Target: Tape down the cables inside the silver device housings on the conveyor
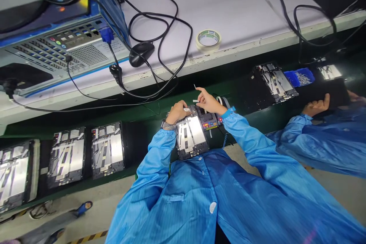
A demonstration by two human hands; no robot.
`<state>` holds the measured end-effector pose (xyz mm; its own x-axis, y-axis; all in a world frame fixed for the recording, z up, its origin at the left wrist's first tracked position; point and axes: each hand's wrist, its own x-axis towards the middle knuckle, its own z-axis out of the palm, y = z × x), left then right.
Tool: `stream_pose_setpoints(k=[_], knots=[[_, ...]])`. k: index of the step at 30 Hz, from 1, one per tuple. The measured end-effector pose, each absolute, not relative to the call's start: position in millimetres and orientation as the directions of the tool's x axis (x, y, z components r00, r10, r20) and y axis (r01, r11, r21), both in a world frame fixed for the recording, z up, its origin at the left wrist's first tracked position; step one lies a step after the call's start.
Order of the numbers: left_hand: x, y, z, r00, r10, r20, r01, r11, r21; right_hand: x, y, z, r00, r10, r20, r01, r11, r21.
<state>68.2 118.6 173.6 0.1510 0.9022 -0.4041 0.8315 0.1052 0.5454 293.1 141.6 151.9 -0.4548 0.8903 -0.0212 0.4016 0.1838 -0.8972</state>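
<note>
An opened tablet (191, 131) lies in front of me, its silver battery and inner strips showing. My left hand (176, 113) rests over its upper left corner, fingers spread flat and pressing down, with nothing visible in them. Past the tablet's top right corner is my right hand (210, 101), its index finger stretched out with a small white strip (195, 86) at the tip. A second white tape strip (196, 101) sticks out by the thumb and curled fingers, seemingly pinched there. Right of the tablet, partly under my right wrist, stands a tape dispenser (210, 124) with a lit red display.
Several opened tablets (108, 148) line the bench on the left. Another tablet (276, 82) and a blue parts tray (299, 77) lie right, near a co-worker's hand (317, 105). The shelf holds a tape roll (208, 40), mouse (141, 53), computer (71, 45) and loose cables.
</note>
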Motion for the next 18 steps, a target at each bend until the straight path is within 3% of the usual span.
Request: stream_pose_setpoints(k=[3, 6, 11, 18], knots=[[67, 123, 174, 0.106, 0.886, -0.451, 0.837, 0.166, 0.522, 297, 148, 158, -0.656, 0.739, -0.154, 0.341, 0.108, -0.934], [67, 127, 174, 0.093, 0.868, -0.489, 0.834, 0.200, 0.514, 287, 151, 166, -0.756, 0.620, -0.212, 0.384, 0.157, -0.910], [66, 129, 174, 0.113, 0.866, -0.487, 0.825, 0.192, 0.532, 264, 158, 172, -0.744, 0.614, -0.265, 0.535, 0.309, -0.786], [66, 129, 173, 0.114, 0.867, -0.485, 0.829, 0.186, 0.528, 256, 162, 180, -0.708, 0.611, -0.354, 0.651, 0.372, -0.662]])
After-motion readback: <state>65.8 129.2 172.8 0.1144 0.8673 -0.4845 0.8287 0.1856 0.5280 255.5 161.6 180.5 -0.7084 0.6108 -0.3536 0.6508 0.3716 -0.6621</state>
